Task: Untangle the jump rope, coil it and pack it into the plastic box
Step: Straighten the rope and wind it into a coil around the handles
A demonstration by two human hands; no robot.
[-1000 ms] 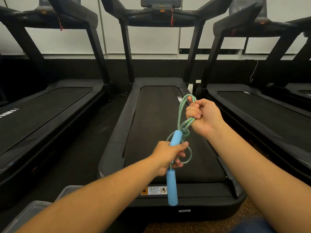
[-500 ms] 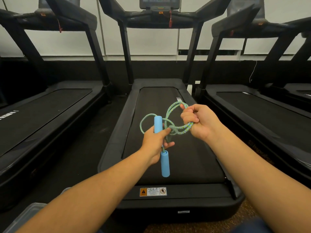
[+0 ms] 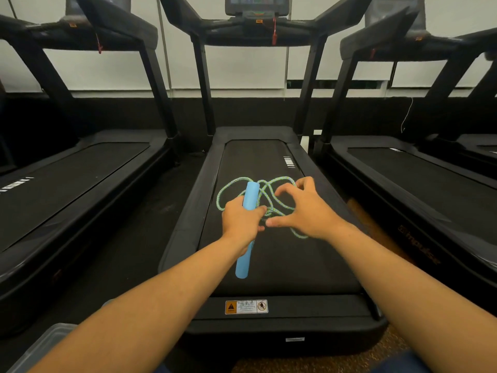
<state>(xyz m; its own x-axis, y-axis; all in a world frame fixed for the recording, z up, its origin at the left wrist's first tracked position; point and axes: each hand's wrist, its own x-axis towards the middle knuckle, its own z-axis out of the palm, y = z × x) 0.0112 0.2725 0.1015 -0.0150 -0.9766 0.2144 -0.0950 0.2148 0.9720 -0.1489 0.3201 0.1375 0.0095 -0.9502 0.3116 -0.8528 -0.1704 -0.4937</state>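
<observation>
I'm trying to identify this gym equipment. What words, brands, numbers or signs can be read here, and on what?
"impulse": brand on the side rail of the right treadmill, dim but legible.
Warning sticker on the middle treadmill: hazard triangle and prohibition symbol; its text is too small to read.
Console screen: blurred, unreadable.
Small white label on the end cap: unreadable.

Rope (image 3: 265, 192): braided cord, green-blue fleck, rough weave.
Handle in my left grip (image 3: 251, 195): smooth matt blue foam or plastic; cannot tell which.
Treadmill belt (image 3: 279, 254): matt black, finely textured.
Treadmill frame (image 3: 188, 224): black plastic, slight sheen.
Plastic box (image 3: 40, 348): translucent, glossy.
</observation>
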